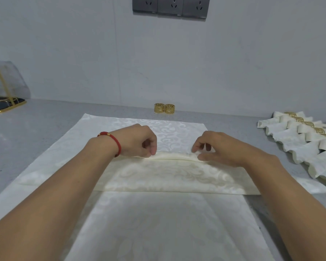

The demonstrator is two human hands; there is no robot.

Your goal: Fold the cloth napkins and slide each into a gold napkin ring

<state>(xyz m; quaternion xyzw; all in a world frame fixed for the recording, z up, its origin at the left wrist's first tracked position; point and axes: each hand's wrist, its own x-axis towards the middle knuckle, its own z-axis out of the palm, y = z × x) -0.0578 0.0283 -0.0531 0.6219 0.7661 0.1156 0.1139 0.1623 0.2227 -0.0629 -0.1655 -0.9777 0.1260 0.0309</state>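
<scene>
Napkin (158,174), mid-fold: left hand (137,141) and right hand (216,147) pinch its raised pleat; uneven pull risks a crooked fold.

I see cream damask cloth napkin (167,176), soft sheen, woven scrolls. Gold rings (164,108): shiny pierced metal. Tabletop (45,117): grey, smooth, matt. Wall sockets (170,6): glossy dark plastic.

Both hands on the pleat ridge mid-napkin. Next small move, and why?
Probably draw the pinched fold toward the body to stack another pleat: left hand and right hand pinch it, flat napkin remains beyond, and the gold rings stand untouched.
</scene>
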